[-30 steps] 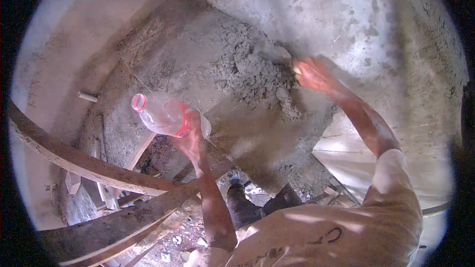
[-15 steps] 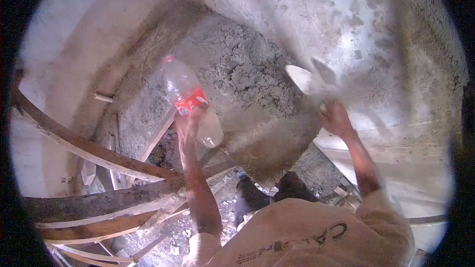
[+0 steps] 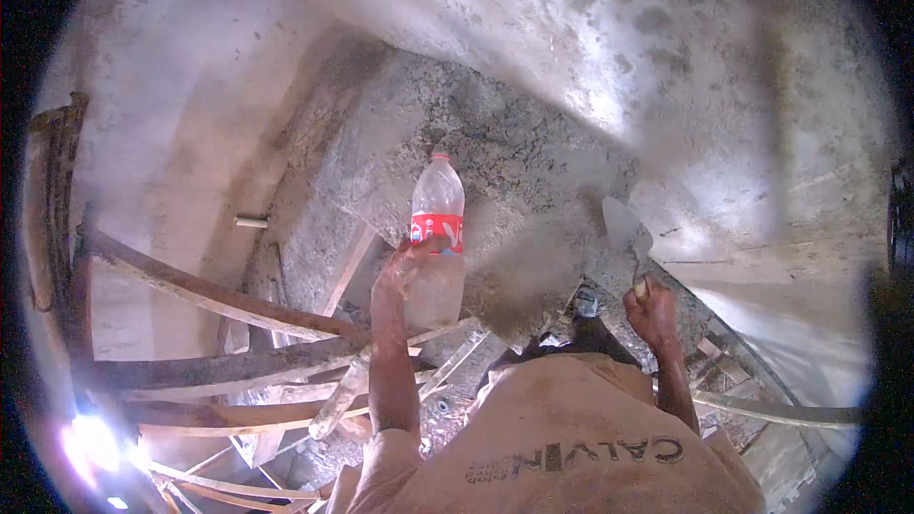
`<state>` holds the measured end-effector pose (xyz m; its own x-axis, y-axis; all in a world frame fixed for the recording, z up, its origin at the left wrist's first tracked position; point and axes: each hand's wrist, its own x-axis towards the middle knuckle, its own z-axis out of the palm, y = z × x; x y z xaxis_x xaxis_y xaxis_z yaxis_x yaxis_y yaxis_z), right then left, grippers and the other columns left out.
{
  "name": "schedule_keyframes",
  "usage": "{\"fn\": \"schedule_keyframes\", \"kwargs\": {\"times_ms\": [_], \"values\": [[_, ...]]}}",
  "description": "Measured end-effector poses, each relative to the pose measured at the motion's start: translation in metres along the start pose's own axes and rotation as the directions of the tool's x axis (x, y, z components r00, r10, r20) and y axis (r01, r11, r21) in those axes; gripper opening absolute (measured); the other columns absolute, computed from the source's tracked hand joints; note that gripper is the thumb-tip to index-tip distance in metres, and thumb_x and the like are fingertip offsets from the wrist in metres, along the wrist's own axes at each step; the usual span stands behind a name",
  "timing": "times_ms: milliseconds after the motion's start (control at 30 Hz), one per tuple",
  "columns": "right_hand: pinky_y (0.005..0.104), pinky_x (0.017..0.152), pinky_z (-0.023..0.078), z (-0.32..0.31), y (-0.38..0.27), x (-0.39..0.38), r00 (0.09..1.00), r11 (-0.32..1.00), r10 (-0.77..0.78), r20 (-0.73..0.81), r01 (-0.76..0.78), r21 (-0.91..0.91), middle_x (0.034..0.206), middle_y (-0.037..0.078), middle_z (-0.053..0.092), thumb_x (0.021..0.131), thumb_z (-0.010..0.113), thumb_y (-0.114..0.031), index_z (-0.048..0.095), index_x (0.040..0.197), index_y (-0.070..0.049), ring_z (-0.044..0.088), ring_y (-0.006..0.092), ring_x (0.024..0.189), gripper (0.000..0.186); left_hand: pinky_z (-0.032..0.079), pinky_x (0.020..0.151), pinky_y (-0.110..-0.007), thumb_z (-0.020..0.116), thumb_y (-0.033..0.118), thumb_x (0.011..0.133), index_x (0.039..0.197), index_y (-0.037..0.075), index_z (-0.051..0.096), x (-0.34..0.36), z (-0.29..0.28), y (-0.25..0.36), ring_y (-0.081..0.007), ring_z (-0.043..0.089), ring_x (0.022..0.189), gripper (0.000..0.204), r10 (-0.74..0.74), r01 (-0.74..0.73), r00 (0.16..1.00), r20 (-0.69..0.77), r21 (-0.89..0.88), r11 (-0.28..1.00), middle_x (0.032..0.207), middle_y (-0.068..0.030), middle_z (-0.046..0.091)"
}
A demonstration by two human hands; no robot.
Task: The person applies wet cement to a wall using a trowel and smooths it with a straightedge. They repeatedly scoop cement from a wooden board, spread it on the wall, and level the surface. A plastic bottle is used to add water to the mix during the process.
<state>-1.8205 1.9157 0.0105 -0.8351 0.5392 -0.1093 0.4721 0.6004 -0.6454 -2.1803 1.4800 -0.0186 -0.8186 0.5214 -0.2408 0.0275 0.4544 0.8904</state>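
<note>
My left hand (image 3: 404,265) is closed around the middle of a large clear plastic bottle (image 3: 439,192) with a red cap and a red label. The bottle stands nearly upright in the view, its lower part looking cloudy. Over on the right, my right hand (image 3: 651,312) grips the handle of a trowel (image 3: 626,227), whose pale, rounded blade points away from me. Beyond both hands lies rough grey mortar (image 3: 505,124) on a surface against the wall. A blurred patch hides part of the area between the bottle and the trowel.
Curved wooden boards (image 3: 219,371) cross the left side at about arm level. A plastered wall (image 3: 571,29) rises beyond and to the right. A short pale pipe (image 3: 251,222) sticks out at left. Rubble and wood scraps (image 3: 728,371) lie below; a bright lamp (image 3: 93,443) shines lower left.
The bottle has moved right and nearer to me, turning from tilted to nearly upright. My right hand and the trowel have come nearer. The whole view has shifted, bringing the lamp in.
</note>
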Motion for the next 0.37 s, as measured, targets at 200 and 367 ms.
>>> {"fn": "schedule_keyframes", "kwargs": {"times_ms": [200,367], "values": [[0.0553,0.069,0.053,-0.029,-0.013,0.022,0.995,0.996,0.067,-0.070,-0.062,0.062,0.079,0.027,0.067,0.085,0.072,-0.014,0.059,0.104,0.002,0.067,0.0487,0.075,0.028,0.052,0.108,-0.040,0.061,0.030,0.103,0.149,0.016,0.054,0.029,-0.005,0.009,-0.0251,0.059,0.129,0.048,-0.387,0.397,0.918,0.091,-0.172,0.902,0.142,-0.0110,0.060],[0.0562,0.069,0.051,-0.035,0.004,0.036,0.992,0.999,-0.014,-0.128,0.007,-0.048,0.080,0.029,0.067,0.085,0.071,-0.010,0.057,0.104,0.001,0.067,0.0501,0.077,0.026,0.037,0.124,-0.038,0.064,0.046,0.101,0.162,0.022,0.041,0.016,-0.029,-0.040,-0.0234,0.055,0.141,0.069,-0.345,0.424,0.905,0.248,-0.575,0.699,0.161,-0.0167,0.046]]}}
